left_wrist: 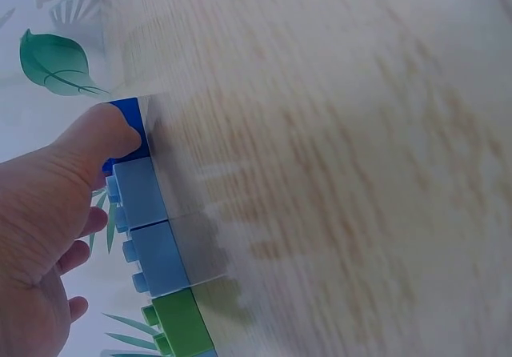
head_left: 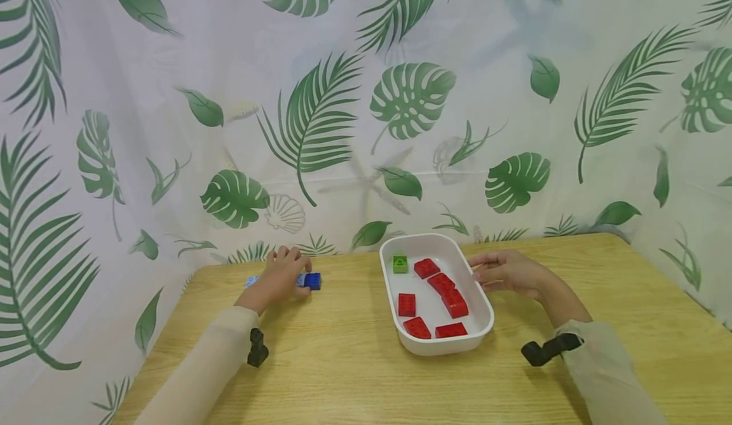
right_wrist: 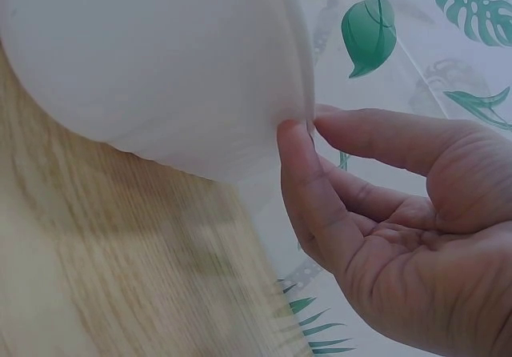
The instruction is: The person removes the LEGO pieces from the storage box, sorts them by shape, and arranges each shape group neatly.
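Observation:
A dark blue toy building brick (head_left: 312, 281) stands at the right end of a row on the table, and my left hand (head_left: 280, 276) pinches it between thumb and fingers. Beside it in the left wrist view come two light blue bricks (left_wrist: 140, 193), then a green brick (left_wrist: 182, 325); in the head view the hand hides much of this row. My right hand (head_left: 511, 274) holds the right rim of a white plastic box (head_left: 443, 347) between thumb and fingers. Inside lie several red bricks (head_left: 407, 305) and one green brick (head_left: 399, 264).
The wooden table (head_left: 343, 374) reaches back to a white curtain (head_left: 343, 152) printed with green leaves. A black wrist strap (head_left: 551, 350) sits on the right sleeve, and another black strap (head_left: 257, 347) on the left.

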A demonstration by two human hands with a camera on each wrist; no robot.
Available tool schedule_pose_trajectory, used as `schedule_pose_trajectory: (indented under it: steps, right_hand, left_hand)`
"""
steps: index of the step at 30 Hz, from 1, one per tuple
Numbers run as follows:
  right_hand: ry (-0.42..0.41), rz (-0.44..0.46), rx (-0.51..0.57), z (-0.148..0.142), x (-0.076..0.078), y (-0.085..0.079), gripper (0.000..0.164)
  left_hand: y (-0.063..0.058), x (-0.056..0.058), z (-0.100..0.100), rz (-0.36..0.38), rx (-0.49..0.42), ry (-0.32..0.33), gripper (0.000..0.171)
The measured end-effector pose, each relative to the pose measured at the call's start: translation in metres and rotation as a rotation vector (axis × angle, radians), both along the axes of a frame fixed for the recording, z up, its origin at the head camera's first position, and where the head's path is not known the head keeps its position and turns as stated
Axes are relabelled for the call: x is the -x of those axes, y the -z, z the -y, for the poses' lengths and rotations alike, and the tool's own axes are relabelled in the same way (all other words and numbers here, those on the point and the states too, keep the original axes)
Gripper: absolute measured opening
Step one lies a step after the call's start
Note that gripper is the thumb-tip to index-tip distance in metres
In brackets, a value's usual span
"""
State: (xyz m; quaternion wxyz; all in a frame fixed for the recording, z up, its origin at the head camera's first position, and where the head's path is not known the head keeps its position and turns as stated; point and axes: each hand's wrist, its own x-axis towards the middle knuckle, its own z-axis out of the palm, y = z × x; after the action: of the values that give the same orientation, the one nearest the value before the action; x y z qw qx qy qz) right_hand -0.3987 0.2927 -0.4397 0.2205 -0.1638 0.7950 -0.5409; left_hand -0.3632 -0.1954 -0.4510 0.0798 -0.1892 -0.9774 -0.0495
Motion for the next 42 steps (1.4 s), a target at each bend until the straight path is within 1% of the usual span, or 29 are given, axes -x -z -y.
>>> schedule_pose_trajectory:
  steps: [5, 10, 15, 19, 22, 26, 30, 35, 38, 42]
  right_hand:
    - [-0.006, -0.002, -0.001, 0.001, -0.001, -0.002, 0.059]
    - [-0.001, -0.002, -0.012, 0.001, -0.002, -0.003, 0.058]
    - [0.006, 0.001, -0.009, 0.003, -0.002, -0.004, 0.059]
    - [0.006, 0.003, -0.001, 0.002, -0.001, -0.004, 0.059]
    - [0.005, 0.004, 0.003, 0.002, -0.001, -0.004, 0.059]
    - [0.004, 0.003, 0.004, 0.002, -0.002, -0.003, 0.059]
    - [0.010, 0.010, 0.008, 0.002, -0.002, -0.003, 0.059]
    - [0.006, 0.007, 0.008, 0.001, -0.001, -0.002, 0.059]
    - [-0.003, 0.003, 0.008, 0.001, -0.001, -0.002, 0.059]
    - [-0.002, 0.002, 0.004, 0.001, -0.003, -0.003, 0.060]
  left_hand:
    - [0.000, 0.000, 0.001, -0.010, 0.010, 0.006, 0.040]
    - [-0.003, 0.000, 0.000, -0.017, 0.004, 0.010, 0.042]
    - [-0.012, 0.000, -0.009, -0.027, -0.010, 0.028, 0.042]
    - [-0.024, 0.000, -0.026, -0.029, -0.040, 0.067, 0.041]
    - [-0.032, 0.001, -0.041, -0.045, -0.049, 0.097, 0.040]
    - [-0.040, 0.005, -0.062, -0.062, -0.054, 0.126, 0.043]
    - [-0.046, 0.011, -0.083, -0.053, -0.076, 0.150, 0.045]
    - [-0.050, 0.018, -0.109, -0.011, -0.132, 0.193, 0.050]
    - [-0.049, 0.020, -0.124, 0.009, -0.147, 0.206, 0.049]
    - [-0.046, 0.023, -0.144, 0.015, -0.123, 0.209, 0.046]
